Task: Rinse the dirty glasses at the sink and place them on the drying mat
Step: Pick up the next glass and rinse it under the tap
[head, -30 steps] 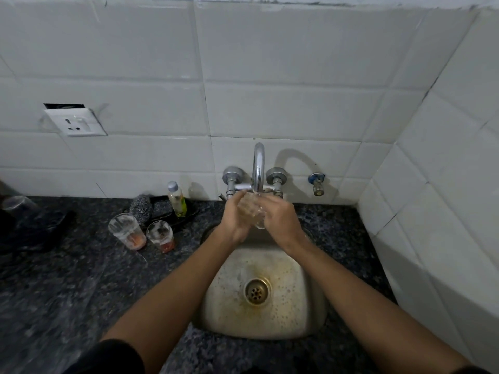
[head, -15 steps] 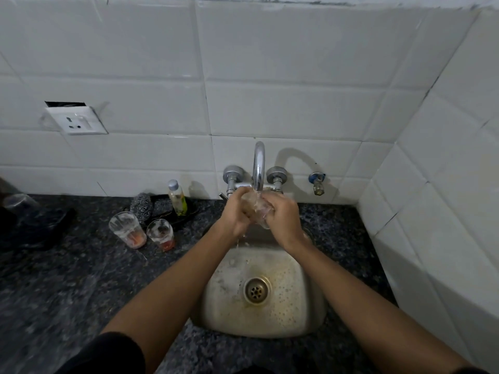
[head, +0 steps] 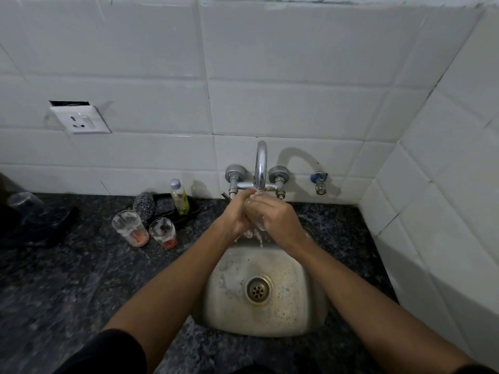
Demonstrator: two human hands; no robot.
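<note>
Under the chrome tap, my left hand and my right hand wrap a clear glass, mostly hidden by the fingers. Water runs off it into the steel sink. Two dirty glasses stand on the dark counter left of the sink: a larger glass with orange residue and a smaller glass with red residue. A dark mat lies at the far left with an upturned clear glass on it.
A steel scrubber and a small bottle of yellow liquid sit by the wall behind the dirty glasses. A wall socket hangs above the counter. A small blue valve sticks out right of the tap. Tiled wall closes the right side.
Both hands have shifted around the glass under the tap, the right hand now lying over its top. Water now streams from the glass into the sink.
</note>
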